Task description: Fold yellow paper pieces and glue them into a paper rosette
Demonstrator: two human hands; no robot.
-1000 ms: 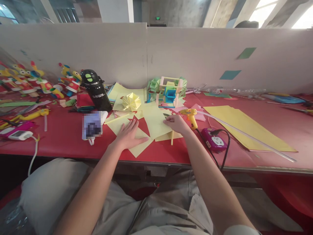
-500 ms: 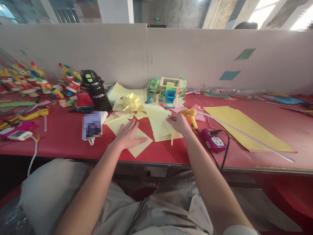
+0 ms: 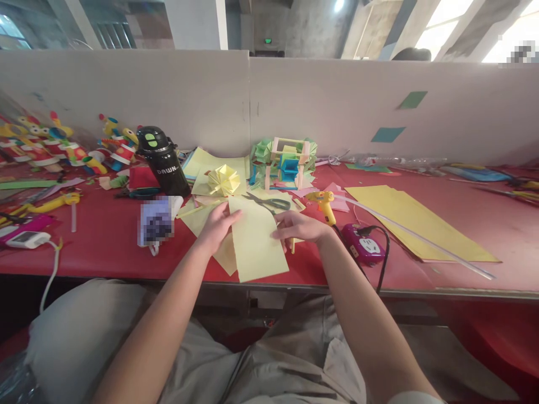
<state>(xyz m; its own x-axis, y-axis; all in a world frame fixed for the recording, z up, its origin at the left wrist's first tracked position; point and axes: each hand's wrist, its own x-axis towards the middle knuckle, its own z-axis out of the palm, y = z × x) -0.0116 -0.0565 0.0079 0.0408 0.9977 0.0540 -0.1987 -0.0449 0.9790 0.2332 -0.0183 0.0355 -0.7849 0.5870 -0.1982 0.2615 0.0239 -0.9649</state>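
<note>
Both hands grip one pale yellow sheet [image 3: 256, 244] at the surface's [image 3: 105, 247] near edge: left hand [image 3: 218, 224] and right hand [image 3: 297, 226] pinching opposite sides.

I see both hands holding one pale yellow sheet [image 3: 257, 242] over the red counter [image 3: 442, 235]: left hand [image 3: 218, 225] at its left edge, right hand [image 3: 297, 226] at its right. Scissors [image 3: 269, 202] lie just behind, glue gun [image 3: 323, 203] beside them.
</note>
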